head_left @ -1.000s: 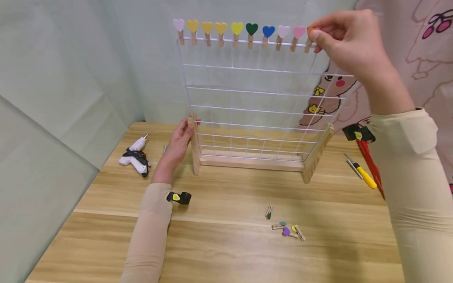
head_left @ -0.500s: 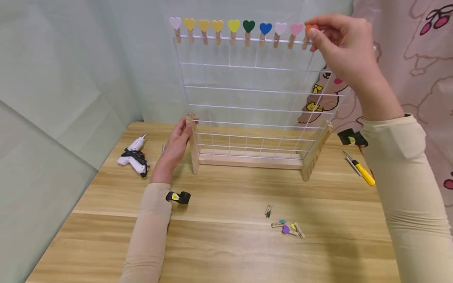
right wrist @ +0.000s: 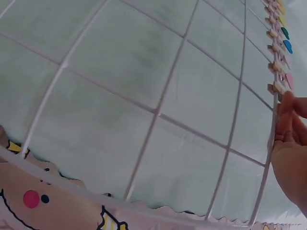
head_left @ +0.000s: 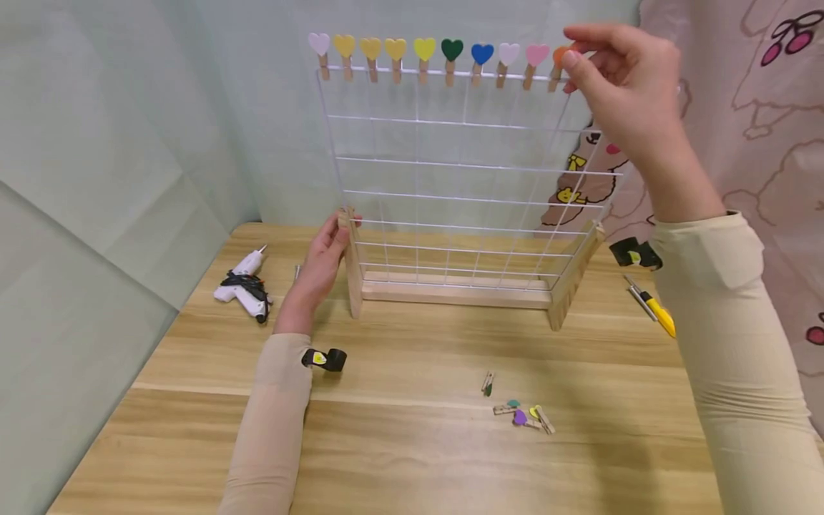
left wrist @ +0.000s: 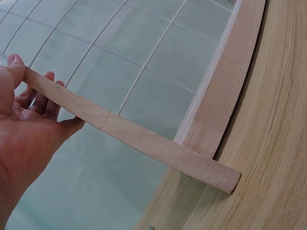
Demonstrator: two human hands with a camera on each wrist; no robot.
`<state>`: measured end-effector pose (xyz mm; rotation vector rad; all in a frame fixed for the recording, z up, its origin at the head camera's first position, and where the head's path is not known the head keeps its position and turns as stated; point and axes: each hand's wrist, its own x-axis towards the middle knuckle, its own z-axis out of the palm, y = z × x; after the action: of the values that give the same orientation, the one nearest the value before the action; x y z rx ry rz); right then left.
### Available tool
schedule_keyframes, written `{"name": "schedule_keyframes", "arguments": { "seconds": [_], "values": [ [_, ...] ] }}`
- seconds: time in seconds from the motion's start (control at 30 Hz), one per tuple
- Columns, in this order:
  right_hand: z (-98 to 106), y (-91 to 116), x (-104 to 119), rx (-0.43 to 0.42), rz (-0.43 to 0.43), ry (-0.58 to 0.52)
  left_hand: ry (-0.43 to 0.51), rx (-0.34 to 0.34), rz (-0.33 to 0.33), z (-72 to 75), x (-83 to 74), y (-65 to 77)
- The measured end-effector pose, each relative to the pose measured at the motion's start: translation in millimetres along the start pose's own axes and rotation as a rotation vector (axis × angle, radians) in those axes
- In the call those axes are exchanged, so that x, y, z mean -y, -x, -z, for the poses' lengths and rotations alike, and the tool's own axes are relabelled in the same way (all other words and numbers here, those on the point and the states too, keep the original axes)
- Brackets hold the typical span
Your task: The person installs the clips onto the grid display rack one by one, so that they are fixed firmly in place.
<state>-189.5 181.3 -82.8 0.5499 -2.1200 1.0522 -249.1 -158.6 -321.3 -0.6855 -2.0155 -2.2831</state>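
A white wire grid (head_left: 463,168) stands upright in a wooden stand (head_left: 457,295). Along its top wire runs a row of clothespins with heart tops, from a white heart (head_left: 319,44) at the left to an orange heart clothespin (head_left: 557,59) at the right corner. My right hand (head_left: 634,93) holds that orange one by thumb and fingers, partly covering it; the right wrist view shows the hand (right wrist: 290,129) at the grid's edge. With thumb in front and fingers behind, my left hand (head_left: 322,256) grips the top of the stand's left upright (left wrist: 103,120).
Several loose heart clothespins, one with a purple heart (head_left: 521,418), lie on the table (head_left: 386,443) in front. A white glue gun (head_left: 246,284) with its black cord wrapped is at left. A yellow-handled tool (head_left: 659,315) lies at right beside a metal rod.
The right index finger has lifted slightly off the orange heart, so more of it shows. The view has shifted a little, and the right arm has moved slightly left. The left hand keeps its place.
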Motion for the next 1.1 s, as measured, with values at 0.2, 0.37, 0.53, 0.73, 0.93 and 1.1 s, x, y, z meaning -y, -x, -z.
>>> {"name": "schedule_keyframes", "arguments": {
  "seconds": [0.2,0.37,0.53,0.73,0.93,1.1],
  "values": [
    [-5.1,21.6,-3.5,-0.188,0.287,-0.192,-0.009,0.002,-0.003,0.2,0.7,-1.7],
    [-9.5,61.4,-17.4,-0.064,0.371,-0.189,-0.005,-0.007,-0.006,-1.0,0.8,-2.9],
    [-19.7,124.9,-46.1,0.203,0.387,-0.036,0.010,-0.010,-0.003,-1.7,0.9,-2.2],
    [-40.0,201.9,-74.8,0.497,0.174,0.025,0.003,-0.012,-0.002,-0.2,-0.5,-2.7],
    [-60.9,249.7,-94.0,0.789,0.110,0.069,0.018,-0.023,-0.005,1.8,1.5,-1.8],
    [-69.1,268.2,-98.6,0.802,0.335,0.148,0.030,-0.014,-0.009,-0.8,2.6,-3.4]
  ]
}}
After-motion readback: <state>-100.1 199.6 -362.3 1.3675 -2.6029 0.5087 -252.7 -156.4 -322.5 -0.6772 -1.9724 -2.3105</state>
